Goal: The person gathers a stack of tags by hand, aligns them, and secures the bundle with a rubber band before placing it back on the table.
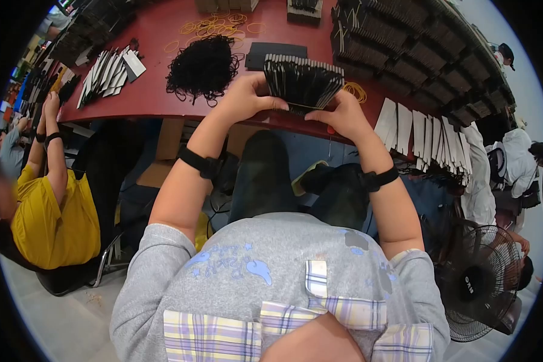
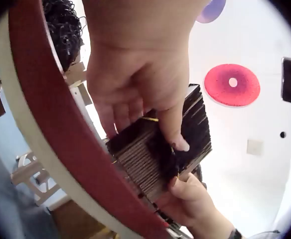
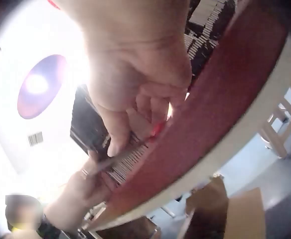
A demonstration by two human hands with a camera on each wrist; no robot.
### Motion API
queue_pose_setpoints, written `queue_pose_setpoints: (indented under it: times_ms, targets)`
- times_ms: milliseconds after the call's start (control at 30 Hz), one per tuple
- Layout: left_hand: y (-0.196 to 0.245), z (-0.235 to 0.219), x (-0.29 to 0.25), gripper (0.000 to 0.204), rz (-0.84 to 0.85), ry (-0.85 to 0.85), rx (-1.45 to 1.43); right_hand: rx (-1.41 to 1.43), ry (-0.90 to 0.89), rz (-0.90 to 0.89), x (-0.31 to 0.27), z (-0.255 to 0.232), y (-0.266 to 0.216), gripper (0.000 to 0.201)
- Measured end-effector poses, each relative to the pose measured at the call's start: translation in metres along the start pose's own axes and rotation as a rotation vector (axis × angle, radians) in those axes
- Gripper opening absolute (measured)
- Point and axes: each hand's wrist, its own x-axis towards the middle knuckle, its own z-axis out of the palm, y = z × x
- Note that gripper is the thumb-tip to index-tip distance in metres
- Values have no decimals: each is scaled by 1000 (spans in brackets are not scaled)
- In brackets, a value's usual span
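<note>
A thick bundle of black card strips [image 1: 303, 81], stacked edge to edge, is held up at the front edge of the red table [image 1: 127, 111]. My left hand [image 1: 247, 99] grips its left end, thumb along the near face and fingers behind. On the opposite end my right hand [image 1: 344, 114] grips it the same way, both thumbs pointing inward. A thin yellow rubber band [image 2: 149, 119] crosses the bundle near the left thumb in the left wrist view. In the right wrist view a thin rod with a red end [image 3: 158, 130] passes in front of the strips.
Left of the bundle lies a heap of black cord [image 1: 202, 69], with loose rubber bands [image 1: 220, 25] behind. Stacked bundles [image 1: 416, 54] fill the back right. White strips [image 1: 428, 136] hang over the right edge. A fan [image 1: 473, 283] stands right; a person in yellow [image 1: 60, 217] sits left.
</note>
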Motion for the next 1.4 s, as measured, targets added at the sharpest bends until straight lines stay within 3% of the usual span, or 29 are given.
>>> queue_pose_setpoints:
  times_ms: [67, 167, 267, 367, 567, 700, 800, 900, 1067, 1400]
  targets:
    - [-7, 0, -1, 44, 35, -13, -90, -41, -16, 52, -1, -1, -7, 50]
    - [-17, 0, -3, 46, 116, -5, 89, 218, 101, -112, -3, 9, -2, 52]
    - [-14, 1, -4, 49, 62, -8, 64, 110, 3, -17, -2, 0, 2, 53]
    - [-2, 6, -9, 56, -73, 113, -338, 445, 49, 20, -4, -1, -15, 52]
    - [14, 8, -5, 58, -5, 62, -225, 661, 147, 15, 3, -6, -15, 50]
    - [15, 1, -5, 61, 1, 17, 213, 329, 128, -76, 3, -5, -19, 50]
    - [19, -5, -4, 66, 224, -47, -197, 267, 89, -96, 3, -2, -15, 56]
    - [43, 1, 1, 67, 150, 40, -266, 249, 127, -181, 6, -7, -28, 57]
    - [43, 16, 19, 39, 93, 214, -91, 314, 126, -122, 14, -9, -34, 46]
    - [45, 17, 24, 41, 83, 181, -30, 252, 173, -98, 14, -13, -34, 39]
